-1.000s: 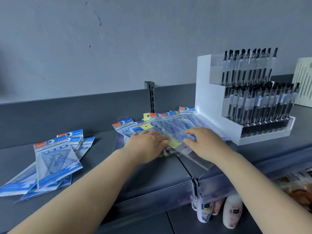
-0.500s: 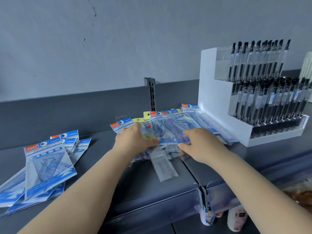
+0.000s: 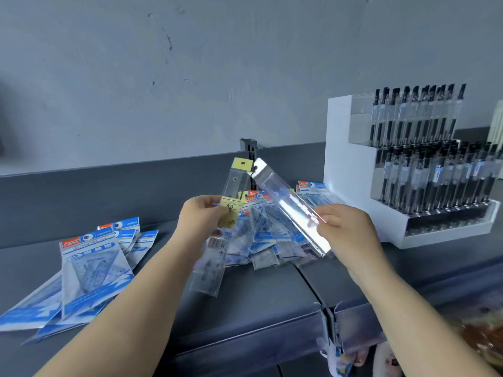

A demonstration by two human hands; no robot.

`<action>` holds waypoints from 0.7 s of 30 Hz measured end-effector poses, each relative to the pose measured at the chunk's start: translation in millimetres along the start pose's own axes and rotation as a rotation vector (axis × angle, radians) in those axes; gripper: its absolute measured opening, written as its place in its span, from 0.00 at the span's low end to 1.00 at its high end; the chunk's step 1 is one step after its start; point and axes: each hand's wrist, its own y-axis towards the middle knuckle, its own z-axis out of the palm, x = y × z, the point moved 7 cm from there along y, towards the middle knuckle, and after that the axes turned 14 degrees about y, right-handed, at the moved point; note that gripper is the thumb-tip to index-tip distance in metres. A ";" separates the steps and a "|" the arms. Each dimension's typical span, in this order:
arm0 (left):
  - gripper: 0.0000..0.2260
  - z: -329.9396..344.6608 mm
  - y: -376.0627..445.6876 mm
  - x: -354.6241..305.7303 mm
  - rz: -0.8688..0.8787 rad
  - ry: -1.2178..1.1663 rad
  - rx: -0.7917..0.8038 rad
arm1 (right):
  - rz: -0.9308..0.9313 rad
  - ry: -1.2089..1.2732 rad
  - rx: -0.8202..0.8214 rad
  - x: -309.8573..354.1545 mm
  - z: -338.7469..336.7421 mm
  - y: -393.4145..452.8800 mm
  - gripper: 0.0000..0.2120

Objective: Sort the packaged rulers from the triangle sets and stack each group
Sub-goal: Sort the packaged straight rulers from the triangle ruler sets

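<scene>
A dark grey counter (image 3: 258, 297) runs below a pale scuffed wall (image 3: 217, 77). The left hand (image 3: 202, 217) grips a yellow-topped packaged ruler (image 3: 235, 186), the right hand (image 3: 345, 229) pinches a glare-whitened packaged ruler (image 3: 288, 205), both raised above the mixed pile (image 3: 266, 235). Triangle sets (image 3: 87, 268) lie stacked left; lower-right objects are blurred and cut off.

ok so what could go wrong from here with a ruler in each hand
1. The left hand pinches its ruler pack near the top, so the long lower end hangs free and could slip out.
2. The right hand holds a glossy ruler sleeve above the unsorted pile; dropped, it could land back in the mix.
3. The triangle stack at left is fanned and may slide.
</scene>
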 end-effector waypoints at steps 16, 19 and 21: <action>0.07 -137.7 -66.0 24.7 0.011 -0.330 -0.126 | 0.588 1.020 0.448 26.0 172.0 -98.2 0.15; 0.06 -181.3 -72.9 39.1 0.001 -0.320 -0.180 | 0.608 1.045 0.469 38.0 211.1 -112.8 0.14; 0.06 -210.6 -77.7 49.1 -0.002 -0.326 -0.209 | 0.619 1.031 0.492 46.1 238.3 -125.2 0.12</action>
